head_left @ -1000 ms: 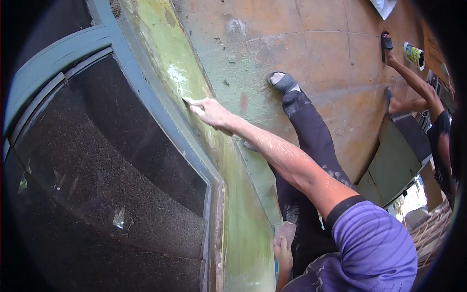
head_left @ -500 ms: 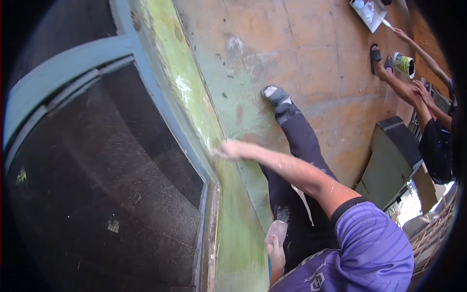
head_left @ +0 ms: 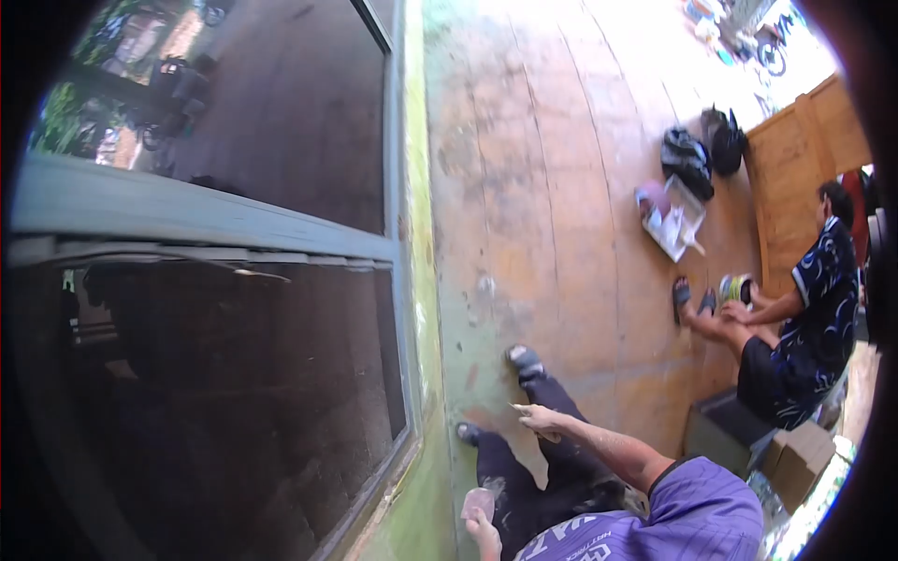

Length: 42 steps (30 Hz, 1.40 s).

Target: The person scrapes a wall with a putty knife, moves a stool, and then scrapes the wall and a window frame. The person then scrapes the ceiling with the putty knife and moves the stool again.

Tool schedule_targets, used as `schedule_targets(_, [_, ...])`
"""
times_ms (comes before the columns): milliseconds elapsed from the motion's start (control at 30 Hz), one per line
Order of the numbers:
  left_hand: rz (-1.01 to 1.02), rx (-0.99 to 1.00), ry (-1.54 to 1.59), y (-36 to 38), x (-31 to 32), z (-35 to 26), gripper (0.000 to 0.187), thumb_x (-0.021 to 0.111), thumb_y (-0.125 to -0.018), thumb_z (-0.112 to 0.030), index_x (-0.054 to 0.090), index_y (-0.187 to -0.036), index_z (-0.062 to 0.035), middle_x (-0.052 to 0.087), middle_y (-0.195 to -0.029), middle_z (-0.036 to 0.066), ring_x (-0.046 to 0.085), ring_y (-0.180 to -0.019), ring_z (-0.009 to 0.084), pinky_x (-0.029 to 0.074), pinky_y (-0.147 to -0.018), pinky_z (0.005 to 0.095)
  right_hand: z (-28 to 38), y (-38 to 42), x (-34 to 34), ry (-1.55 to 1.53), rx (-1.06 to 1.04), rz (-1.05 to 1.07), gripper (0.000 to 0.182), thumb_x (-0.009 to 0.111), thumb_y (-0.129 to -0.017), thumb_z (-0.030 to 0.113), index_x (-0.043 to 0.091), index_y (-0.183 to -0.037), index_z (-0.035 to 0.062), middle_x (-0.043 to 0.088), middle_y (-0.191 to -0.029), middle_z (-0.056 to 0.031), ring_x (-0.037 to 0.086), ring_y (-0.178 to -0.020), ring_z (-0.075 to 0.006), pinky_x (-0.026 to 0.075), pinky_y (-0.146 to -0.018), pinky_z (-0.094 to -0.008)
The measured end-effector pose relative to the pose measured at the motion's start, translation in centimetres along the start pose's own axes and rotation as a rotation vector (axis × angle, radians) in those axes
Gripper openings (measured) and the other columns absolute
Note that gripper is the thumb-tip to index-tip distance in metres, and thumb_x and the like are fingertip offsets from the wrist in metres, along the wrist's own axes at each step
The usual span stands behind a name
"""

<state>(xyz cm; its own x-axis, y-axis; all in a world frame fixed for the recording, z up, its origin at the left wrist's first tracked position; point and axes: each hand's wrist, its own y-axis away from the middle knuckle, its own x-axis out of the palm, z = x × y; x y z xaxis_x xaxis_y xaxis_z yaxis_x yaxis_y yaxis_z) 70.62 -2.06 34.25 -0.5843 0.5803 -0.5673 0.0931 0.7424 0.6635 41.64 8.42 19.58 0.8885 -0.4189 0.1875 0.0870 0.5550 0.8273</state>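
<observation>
My left hand [head_left: 485, 535] is closed on a flat pinkish slab [head_left: 479, 505], held low in front of my purple shirt. My right hand [head_left: 540, 421] is in the air over my dark trousers. Its fingers are pinched, with a thin pale tip sticking out to the left; what it is, I cannot make out. To the left of both hands runs a light green painted strip [head_left: 426, 351] with whitish patches, along the blue-grey window frame [head_left: 400, 309]. My right hand is apart from that strip.
A person [head_left: 795, 318] sits at the right, hands by a small bucket [head_left: 736, 288]. Near them lie a tray [head_left: 690, 220] with whitish material, black bags [head_left: 687, 161] and a cardboard box [head_left: 798, 460]. Dark window glass [head_left: 224, 393] fills the left.
My right hand has left the green strip and moved over my legs. The view has swung, showing more floor and the seated person. That person's hand has left the tray's handle.
</observation>
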Motion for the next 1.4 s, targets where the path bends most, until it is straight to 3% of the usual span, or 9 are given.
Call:
schedule_targets(333, [-0.155,0.254,0.117,5.9,1.2,-8.2,0.040,0.048,-0.101,-0.021,0.052,-0.126,0.0094,0.060,-0.124,0.023,0.060,-0.111,0.0324,0.045,-0.097,0.0384,-2.1,8.5,-7.9,-0.042,-0.130,-0.289,0.052,0.056,-0.091,0.024,0.048,-0.141,0.0138,0.057,-0.071,-0.0038,0.057,-0.060,-0.0137,0.051,-0.053,-0.0331])
schedule_targets(467, [-0.362,0.650,0.193,6.9,0.9,-8.3,0.036,0.045,-0.100,-0.018,0.053,-0.126,0.0062,0.063,-0.114,0.027,0.060,-0.104,0.0421,0.048,-0.088,0.0435,-1.0,11.9,-10.7,-0.375,-0.054,-0.183,0.041,0.060,-0.090,0.039,0.056,-0.105,0.0004,0.051,-0.069,-0.0067,0.053,-0.056,-0.0219,0.047,-0.052,-0.0380])
schedule_targets(667, [-0.632,0.676,0.314,13.4,-2.4,-4.9,0.036,0.048,-0.100,-0.022,0.055,-0.121,0.0057,0.064,-0.110,0.028,0.065,-0.096,0.0400,0.050,-0.082,0.0419,-5.7,5.5,-16.4,0.420,-0.244,-0.008,0.028,0.055,-0.095,0.033,0.057,-0.100,0.0059,0.055,-0.077,-0.0107,0.058,-0.058,-0.0246,0.049,-0.052,-0.0408])
schedule_targets(700, [-0.678,0.577,0.383,14.8,-2.3,-3.5,0.037,0.049,-0.099,-0.024,0.056,-0.119,0.0061,0.064,-0.108,0.028,0.065,-0.095,0.0389,0.050,-0.081,0.0419,-0.4,14.6,-11.8,-0.058,-0.158,-0.024,0.021,0.055,-0.096,0.026,0.059,-0.106,0.0072,0.057,-0.082,-0.0108,0.059,-0.058,-0.0229,0.051,-0.051,-0.0395])
schedule_targets(967, [-0.797,0.034,0.685,28.6,5.4,9.4,0.033,0.054,-0.094,-0.022,0.064,-0.100,0.0090,0.068,-0.090,0.023,0.068,-0.083,0.0267,0.049,-0.069,0.0384,10.6,21.8,1.5,0.573,-0.449,0.195,0.032,0.051,-0.099,0.037,0.065,-0.104,0.0086,0.048,-0.060,0.0025,0.051,-0.044,-0.0115,0.043,-0.039,-0.0289])
schedule_targets(1067, [-0.988,0.035,0.837,31.7,10.0,13.2,0.028,0.055,-0.092,-0.016,0.064,-0.096,0.0104,0.068,-0.084,0.021,0.067,-0.079,0.0235,0.049,-0.066,0.0376,16.6,27.7,12.1,0.821,-1.166,0.214,0.036,0.050,-0.098,0.021,0.057,-0.130,0.0058,0.032,-0.062,-0.0159,0.036,-0.053,-0.0064,0.033,-0.046,-0.0287])
schedule_targets(1267, [-1.163,-0.061,0.998,35.4,11.2,14.9,0.025,0.055,-0.092,-0.010,0.064,-0.104,0.0097,0.068,-0.092,0.015,0.063,-0.085,0.0194,0.049,-0.077,0.0335,29.4,38.5,31.6,0.783,-1.742,0.224,0.055,0.050,-0.090,-0.003,0.047,-0.141,0.0154,0.058,-0.104,-0.0284,0.058,-0.086,-0.0451,0.047,-0.075,-0.0483])
schedule_targets(1333, [-1.234,0.010,1.136,35.1,9.8,14.5,0.026,0.054,-0.093,-0.010,0.063,-0.107,0.0094,0.067,-0.097,0.014,0.062,-0.089,0.0187,0.049,-0.082,0.0325,34.1,40.6,37.4,0.692,-2.036,0.170,0.057,0.049,-0.092,0.001,0.040,-0.145,0.0188,0.052,-0.132,-0.0227,0.058,-0.096,-0.0450,0.051,-0.081,-0.0493])
schedule_targets(1400, [-1.274,0.005,1.113,36.2,7.2,12.2,0.027,0.053,-0.094,-0.010,0.062,-0.110,0.0096,0.067,-0.101,0.014,0.062,-0.093,0.0192,0.048,-0.083,0.0323,38.2,43.7,41.6,0.723,-1.951,0.041,0.054,0.051,-0.090,0.002,0.045,-0.142,0.0156,0.059,-0.112,-0.0281,0.061,-0.094,-0.0440,0.051,-0.079,-0.0500])
